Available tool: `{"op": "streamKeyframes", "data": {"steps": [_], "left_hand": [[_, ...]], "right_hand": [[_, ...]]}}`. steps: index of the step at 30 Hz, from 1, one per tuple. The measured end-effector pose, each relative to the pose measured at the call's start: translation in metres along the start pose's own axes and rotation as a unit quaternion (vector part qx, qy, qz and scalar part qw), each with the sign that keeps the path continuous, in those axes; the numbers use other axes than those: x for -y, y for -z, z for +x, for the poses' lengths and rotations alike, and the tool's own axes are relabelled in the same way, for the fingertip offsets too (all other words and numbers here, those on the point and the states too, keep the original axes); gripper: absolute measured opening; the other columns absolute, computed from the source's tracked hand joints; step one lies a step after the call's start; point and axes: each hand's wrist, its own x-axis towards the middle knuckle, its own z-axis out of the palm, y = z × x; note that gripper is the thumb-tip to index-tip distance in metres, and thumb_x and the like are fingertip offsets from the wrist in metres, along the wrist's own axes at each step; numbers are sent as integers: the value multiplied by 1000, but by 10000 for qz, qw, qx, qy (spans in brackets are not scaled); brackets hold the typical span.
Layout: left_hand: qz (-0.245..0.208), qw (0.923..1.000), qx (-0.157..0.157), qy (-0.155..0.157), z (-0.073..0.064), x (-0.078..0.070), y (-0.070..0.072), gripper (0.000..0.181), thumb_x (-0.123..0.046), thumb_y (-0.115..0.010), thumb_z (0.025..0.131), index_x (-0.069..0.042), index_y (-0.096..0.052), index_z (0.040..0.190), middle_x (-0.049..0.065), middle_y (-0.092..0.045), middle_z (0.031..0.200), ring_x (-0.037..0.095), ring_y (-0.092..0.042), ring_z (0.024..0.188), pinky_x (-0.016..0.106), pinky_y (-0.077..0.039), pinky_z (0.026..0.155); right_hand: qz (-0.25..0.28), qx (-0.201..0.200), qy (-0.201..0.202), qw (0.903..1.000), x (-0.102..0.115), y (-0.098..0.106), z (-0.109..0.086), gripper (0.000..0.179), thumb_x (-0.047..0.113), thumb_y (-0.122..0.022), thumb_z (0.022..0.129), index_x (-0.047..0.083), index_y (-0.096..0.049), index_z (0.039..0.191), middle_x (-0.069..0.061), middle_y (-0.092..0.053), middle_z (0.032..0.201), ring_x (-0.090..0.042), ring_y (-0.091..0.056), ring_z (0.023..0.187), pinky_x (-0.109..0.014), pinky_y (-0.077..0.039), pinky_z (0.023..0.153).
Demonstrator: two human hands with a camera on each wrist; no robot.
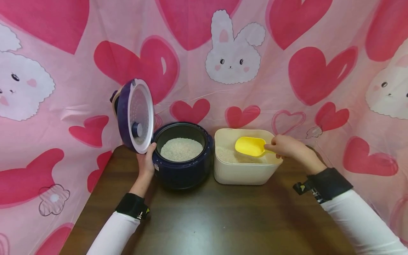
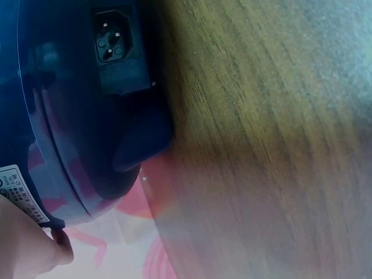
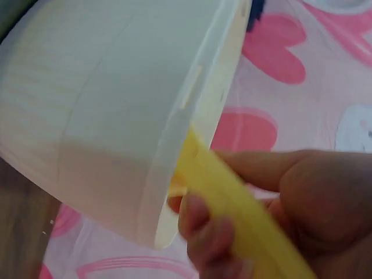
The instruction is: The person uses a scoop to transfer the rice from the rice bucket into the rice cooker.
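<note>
A dark blue rice cooker point(image 1: 182, 177) holds white rice point(image 1: 181, 149). Its lid point(image 1: 135, 115) stands raised on the left. My left hand point(image 1: 146, 163) touches the cooker's side below the lid; its fingertips are largely hidden in the head view. In the left wrist view the hand point(image 2: 26, 247) lies against the cooker's body by a printed label point(image 2: 20, 195). My right hand point(image 1: 287, 146) grips the handle of a yellow scoop point(image 1: 251, 146) over the cream rice bin point(image 1: 242, 173). Rice point(image 1: 227, 156) lies in that bin, and the scoop's bowl looks empty.
Bin and cooker stand side by side on a dark wooden table point(image 1: 204, 219). A pink cloth point(image 1: 191, 81) with hearts and rabbits hangs behind and at both sides. A power socket point(image 2: 113, 40) shows on the cooker's side in the left wrist view.
</note>
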Motion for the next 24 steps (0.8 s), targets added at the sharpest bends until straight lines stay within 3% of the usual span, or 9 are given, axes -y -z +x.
{"op": "streamKeyframes", "data": {"steps": [6, 13, 18, 24], "left_hand": [[38, 10000, -26, 42, 0, 1, 0, 55, -10, -62, 92, 4, -49, 144, 11, -56, 138, 7, -50, 118, 22, -32, 111], [180, 9997, -18, 137, -2, -1, -1, 53, -11, -63, 93, 4, -50, 143, 10, -56, 135, 7, -49, 116, 23, -33, 109], [244, 9996, -5, 117, -4, -2, -1, 56, -12, -62, 93, 3, -48, 145, 12, -54, 139, 7, -48, 117, 23, -32, 110], [53, 10000, 16, -80, -3, -1, 0, 53, -9, -61, 93, 3, -50, 143, 4, -57, 132, 9, -49, 116, 22, -32, 109]], "right_hand": [[-1076, -439, -570, 9916, 14, -8, 2, 35, 31, -66, 99, -4, -66, 98, -10, -58, 76, -29, -55, 71, -43, -52, 65], [-1556, -682, -488, 9843, 18, -27, 3, 30, 22, -74, 94, -5, -66, 102, -13, -61, 78, -30, -57, 68, -42, -58, 63], [-1556, -626, -477, 9847, 18, -32, 14, 31, 22, -75, 93, -5, -65, 103, -13, -59, 81, -29, -56, 70, -40, -56, 63], [-1183, -345, -349, 9918, 14, -31, 27, 32, 25, -75, 93, -4, -66, 102, -11, -58, 79, -27, -56, 70, -35, -52, 61]]}}
